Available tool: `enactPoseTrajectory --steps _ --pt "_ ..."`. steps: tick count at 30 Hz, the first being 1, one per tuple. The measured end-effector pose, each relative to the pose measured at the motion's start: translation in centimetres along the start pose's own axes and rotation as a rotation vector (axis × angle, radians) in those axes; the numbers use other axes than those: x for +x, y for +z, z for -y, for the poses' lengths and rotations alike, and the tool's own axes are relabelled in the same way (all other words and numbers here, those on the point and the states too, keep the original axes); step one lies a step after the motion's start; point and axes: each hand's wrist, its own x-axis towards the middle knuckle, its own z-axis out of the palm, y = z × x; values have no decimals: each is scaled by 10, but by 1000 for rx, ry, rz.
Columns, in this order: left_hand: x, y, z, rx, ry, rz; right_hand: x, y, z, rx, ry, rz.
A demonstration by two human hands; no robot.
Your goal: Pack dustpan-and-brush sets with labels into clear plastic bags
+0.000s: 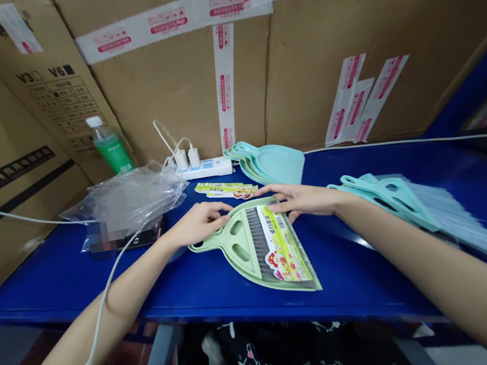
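Observation:
A pale green dustpan [240,246] with a small brush nested in it lies on the blue table [341,266], a colourful paper label [282,246] laid across it. My left hand [201,222] rests on the dustpan's far left edge, fingers curled loosely toward the rim. My right hand [300,199] lies flat on the far right edge near the label's top, fingers stretched out. Neither hand lifts anything.
A stack of teal dustpans [274,163] stands behind; teal brushes [395,197] lie to the right. Loose labels [226,190], a power strip with chargers [204,167], crumpled plastic bags [131,198], a green bottle [110,145] and cardboard boxes [340,35] fill the back. A white cable [104,296] crosses my left arm.

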Motion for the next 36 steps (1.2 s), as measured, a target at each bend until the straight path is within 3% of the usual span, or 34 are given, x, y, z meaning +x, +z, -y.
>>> enactPoseTrajectory --steps 5,11,16,20,23,26,36 --pt "0 1 -3 240 6 -53 -1 3 3 -22 32 -31" --pt "-2 -6 -7 796 -5 -402 2 0 -5 96 -27 -4" --pt "-8 -15 -11 1171 -244 -594 4 -4 -10 181 -40 -17" --pt "-10 -16 -10 1261 -385 -462 4 -5 -11 173 -37 16" --pt "-10 -16 -11 1263 -406 -345 5 -5 -12 154 -54 30" --pt "-11 -17 -15 1251 -414 -317 6 -6 -12 123 -59 47" --pt "-10 -18 -11 1238 -225 -306 4 -9 -12 78 -66 40"
